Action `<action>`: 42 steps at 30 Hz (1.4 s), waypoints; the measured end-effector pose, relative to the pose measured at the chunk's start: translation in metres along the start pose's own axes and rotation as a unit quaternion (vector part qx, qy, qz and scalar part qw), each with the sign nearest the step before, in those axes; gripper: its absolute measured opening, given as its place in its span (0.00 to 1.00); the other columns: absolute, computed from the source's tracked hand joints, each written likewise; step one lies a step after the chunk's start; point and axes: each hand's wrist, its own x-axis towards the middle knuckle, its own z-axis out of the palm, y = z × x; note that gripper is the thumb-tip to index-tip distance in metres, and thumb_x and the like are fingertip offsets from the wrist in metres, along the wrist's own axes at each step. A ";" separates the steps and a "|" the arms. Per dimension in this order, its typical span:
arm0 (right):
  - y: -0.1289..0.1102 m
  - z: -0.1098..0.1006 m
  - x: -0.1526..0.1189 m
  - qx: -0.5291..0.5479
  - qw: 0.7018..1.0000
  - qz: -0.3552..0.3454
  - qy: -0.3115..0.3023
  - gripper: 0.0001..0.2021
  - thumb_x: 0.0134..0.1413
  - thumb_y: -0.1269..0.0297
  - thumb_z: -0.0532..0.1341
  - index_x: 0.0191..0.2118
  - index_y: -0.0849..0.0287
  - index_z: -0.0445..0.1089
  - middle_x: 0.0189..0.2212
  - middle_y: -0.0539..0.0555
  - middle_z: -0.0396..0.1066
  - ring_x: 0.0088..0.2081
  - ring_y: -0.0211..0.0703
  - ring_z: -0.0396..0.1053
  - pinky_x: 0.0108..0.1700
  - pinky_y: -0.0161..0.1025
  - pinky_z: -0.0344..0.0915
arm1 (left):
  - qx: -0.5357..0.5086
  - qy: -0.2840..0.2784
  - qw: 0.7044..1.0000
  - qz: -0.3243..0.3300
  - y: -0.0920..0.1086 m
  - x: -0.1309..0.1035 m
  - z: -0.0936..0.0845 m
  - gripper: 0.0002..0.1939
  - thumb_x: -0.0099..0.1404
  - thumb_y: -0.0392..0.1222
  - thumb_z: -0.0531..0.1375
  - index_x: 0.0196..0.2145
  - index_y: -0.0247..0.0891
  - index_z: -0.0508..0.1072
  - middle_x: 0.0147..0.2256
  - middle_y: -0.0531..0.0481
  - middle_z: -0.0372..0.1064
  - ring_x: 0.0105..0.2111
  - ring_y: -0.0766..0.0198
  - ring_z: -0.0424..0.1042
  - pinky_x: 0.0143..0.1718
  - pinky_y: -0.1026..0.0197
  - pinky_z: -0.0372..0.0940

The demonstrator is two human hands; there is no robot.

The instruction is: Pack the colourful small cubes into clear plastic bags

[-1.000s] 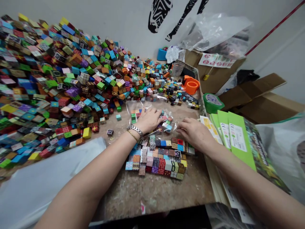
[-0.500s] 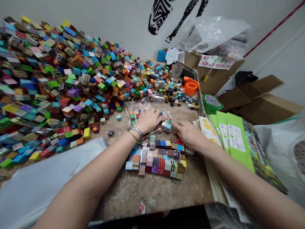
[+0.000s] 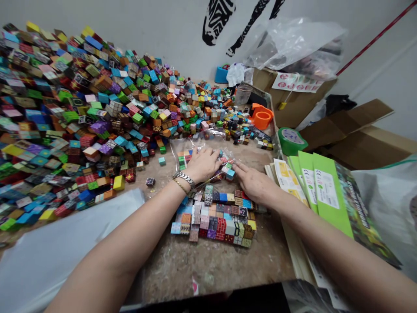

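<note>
My left hand (image 3: pixel 203 165) lies spread over a clear plastic bag (image 3: pixel 182 148) that has several colourful small cubes inside. It presses on the top of the bag with fingers apart. My right hand (image 3: pixel 254 182) rests at the bag's right side, its fingers stretched out and their tips close to the blue cube (image 3: pixel 230 174) at the bag's edge. Whether the fingertips touch the bag is hard to see. Just below both hands, a grouped block of patterned cubes (image 3: pixel 216 217) lies on the table (image 3: pixel 195 265).
A large heap of cubes (image 3: pixel 81 108) fills the left and back. Flat plastic bags (image 3: pixel 71 234) lie front left. At right are green cards (image 3: pixel 329 195), a green tape roll (image 3: pixel 292 141), an orange tape dispenser (image 3: pixel 262 116), a clear cup (image 3: pixel 243 94) and cardboard boxes (image 3: pixel 355 134).
My right hand has shifted slightly left and up along the bag's side. The left hand stays on the bag, and the view has moved a little.
</note>
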 end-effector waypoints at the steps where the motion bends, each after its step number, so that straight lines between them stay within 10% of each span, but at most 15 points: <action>1: 0.000 -0.001 0.001 0.002 1.000 -0.007 -0.002 0.30 0.60 0.75 0.45 0.69 0.63 0.55 0.69 0.64 0.54 0.60 0.53 0.67 0.58 0.51 0.67 | 0.001 0.001 1.000 -0.002 0.000 0.000 0.000 0.25 0.76 0.54 0.42 0.60 0.40 0.64 0.56 0.39 0.66 0.58 0.47 0.63 0.63 0.34 0.46; 21: 0.003 -0.007 0.011 0.028 0.998 -0.036 -0.036 0.29 0.58 0.77 0.47 0.66 0.61 0.60 0.67 0.62 0.57 0.57 0.51 0.70 0.56 0.49 0.69 | 0.004 0.008 1.000 -0.005 0.003 0.000 -0.001 0.24 0.76 0.53 0.43 0.60 0.40 0.64 0.58 0.39 0.66 0.59 0.46 0.64 0.63 0.36 0.48; 34: 0.007 -0.037 -0.005 -0.061 0.997 0.041 0.024 0.17 0.66 0.63 0.50 0.45 0.60 0.77 0.40 0.60 0.75 0.40 0.50 0.74 0.41 0.43 0.68 | -0.018 0.011 1.000 0.005 -0.002 0.001 0.001 0.22 0.75 0.53 0.45 0.56 0.40 0.66 0.54 0.40 0.68 0.58 0.47 0.64 0.62 0.35 0.49; 42: -0.007 -0.021 -0.009 -0.009 1.000 -0.002 0.019 0.24 0.65 0.66 0.50 0.66 0.56 0.60 0.62 0.59 0.67 0.52 0.50 0.74 0.51 0.46 0.71 | -0.033 0.006 0.999 0.004 -0.004 0.003 0.000 0.23 0.75 0.56 0.44 0.53 0.39 0.67 0.54 0.40 0.69 0.57 0.47 0.65 0.62 0.36 0.50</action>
